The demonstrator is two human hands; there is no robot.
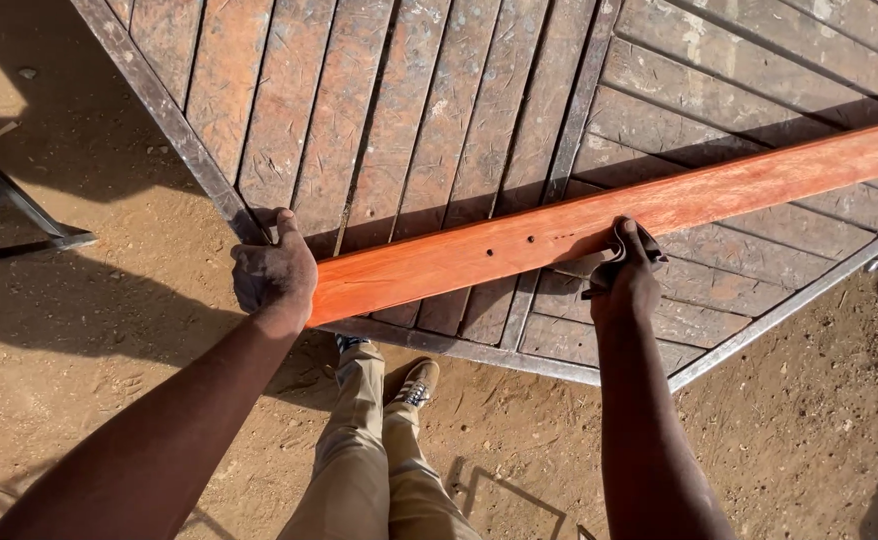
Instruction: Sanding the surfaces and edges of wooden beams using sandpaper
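1. Orange-red wooden plank [599,220] lies flat across the slatted table top [409,110], running from the near-left corner up to the right edge of view. Freshly coloured face is up, so it rests on its back only.
2. My left hand [272,275] is closed around the plank's near end, thumb on top, fingers wrapped over the end face. Looks like that's to pin it so it doesn't slide on the slats.
3. My right hand [624,275] is clamped on a small dark folded cloth [631,248], pressed against the plank's near edge about mid-length. Hand is narrow, fully gripping the cloth.
4. A few small dark holes [509,246] sit in the plank face just left of the cloth.
5. Table: weathered diagonal slats in a dark metal frame [479,350]; the plank spans the frame corner, so it's supported at several slats.
6. Below: my khaki trousers [369,450] and a shoe [414,385] on bare dirt ground [809,430].
7. Left edge: part of a dark metal stand [19,225], well apart.
8. No packages, labels or signs in view.
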